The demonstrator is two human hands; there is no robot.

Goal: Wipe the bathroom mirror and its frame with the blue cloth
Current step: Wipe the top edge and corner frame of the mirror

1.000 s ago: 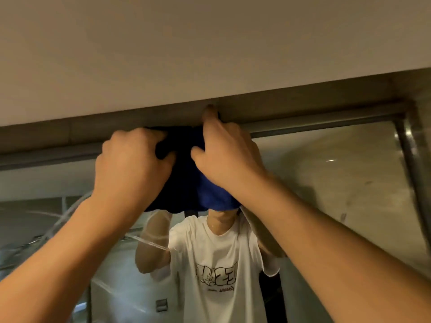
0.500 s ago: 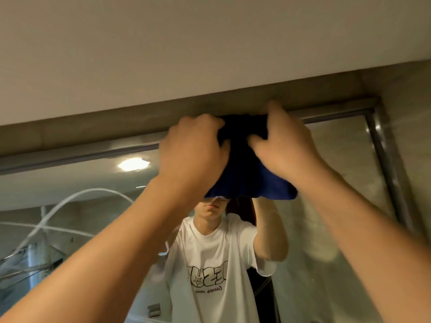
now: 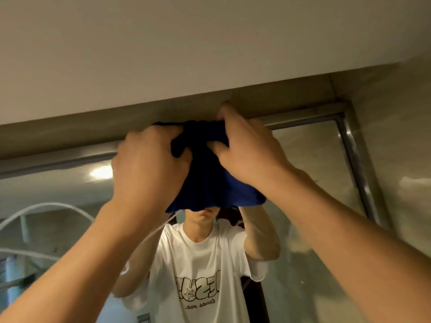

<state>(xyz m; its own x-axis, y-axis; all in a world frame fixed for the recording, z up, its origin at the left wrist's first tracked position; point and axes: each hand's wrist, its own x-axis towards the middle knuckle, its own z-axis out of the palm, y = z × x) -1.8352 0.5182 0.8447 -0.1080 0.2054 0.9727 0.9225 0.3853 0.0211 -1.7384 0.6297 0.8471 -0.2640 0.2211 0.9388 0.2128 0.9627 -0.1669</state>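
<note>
Both my left hand (image 3: 149, 164) and right hand (image 3: 245, 150) have fingers clamped on the blue cloth (image 3: 210, 178), pressing it against the mirror (image 3: 310, 164) frame's (image 3: 303, 116) top rail.

We see the blue cloth (image 3: 210, 173), dark and bunched, pressed up against the top bar of the metal frame (image 3: 58, 160), its lower edge hanging loose over the glass. The mirror (image 3: 310, 159) runs wide beneath the ceiling, its silver frame turning down at the upper right corner. The glass gives back a lamp's glare and a person in a white printed T-shirt.
</note>
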